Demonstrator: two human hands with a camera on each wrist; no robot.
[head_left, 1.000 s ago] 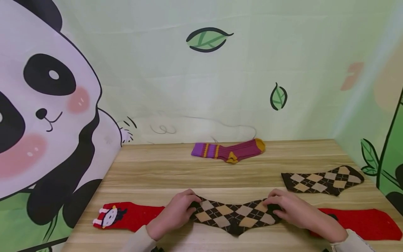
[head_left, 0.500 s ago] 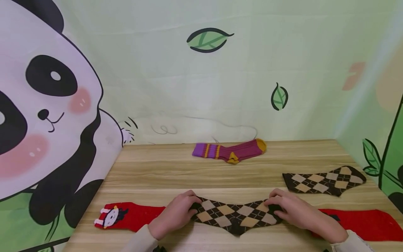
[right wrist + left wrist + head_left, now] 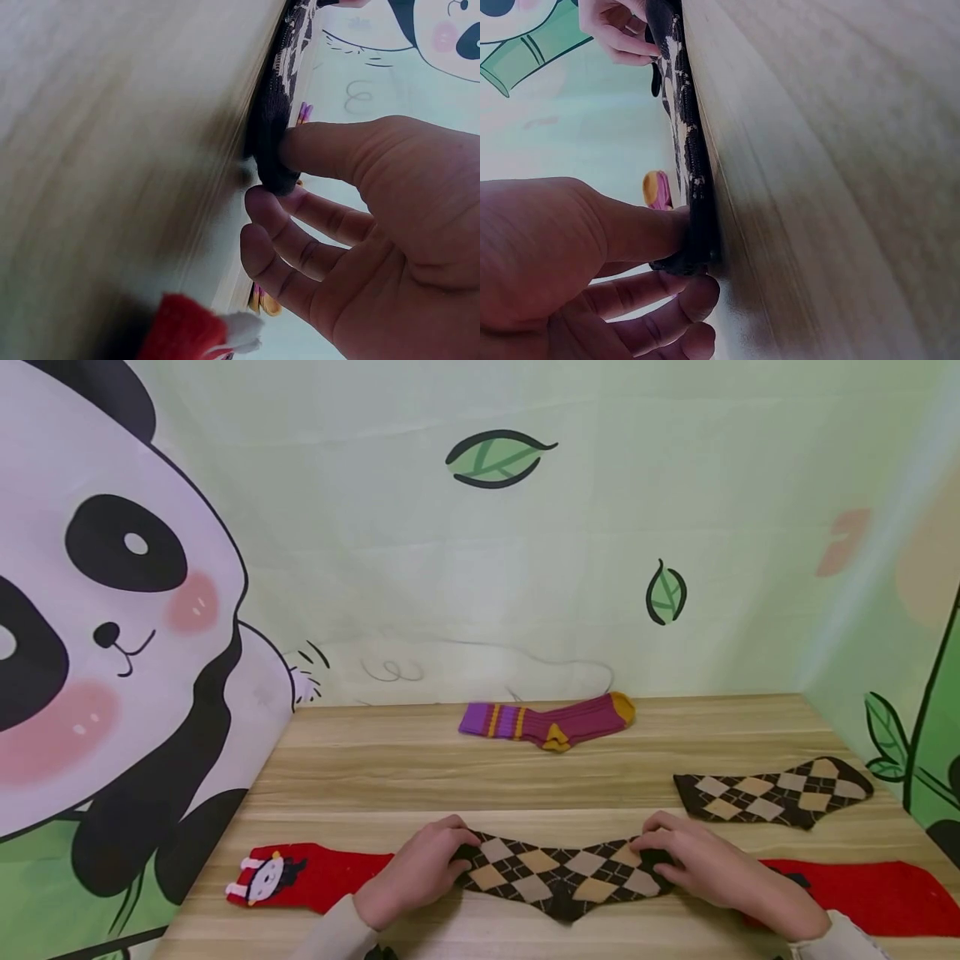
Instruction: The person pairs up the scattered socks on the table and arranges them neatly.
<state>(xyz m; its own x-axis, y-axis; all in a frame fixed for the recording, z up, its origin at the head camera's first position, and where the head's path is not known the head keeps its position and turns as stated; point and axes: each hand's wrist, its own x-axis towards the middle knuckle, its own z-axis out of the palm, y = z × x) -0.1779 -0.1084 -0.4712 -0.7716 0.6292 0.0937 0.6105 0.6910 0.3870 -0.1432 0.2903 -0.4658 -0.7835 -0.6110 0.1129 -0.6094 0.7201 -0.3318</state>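
A black argyle sock (image 3: 562,877) with tan and grey diamonds lies stretched between my two hands at the front of the table. My left hand (image 3: 423,868) pinches its left end between thumb and fingers. At the other end, my right hand (image 3: 697,864) pinches the dark tip of the sock. In the left wrist view the thumb presses on the dark sock edge (image 3: 701,225), close over the wood. The right wrist view shows the thumb and fingertips at the dark end (image 3: 274,161).
A matching argyle sock (image 3: 776,792) lies at the right. Red socks lie at both sides: one with an animal face (image 3: 322,870) on the left, another (image 3: 870,893) partly behind my right forearm. A purple striped sock (image 3: 551,722) is at the back, before a panda-printed backdrop (image 3: 390,552).
The head view has shifted very slightly. Both hands keep their hold on the argyle sock, and the socks stay in place.
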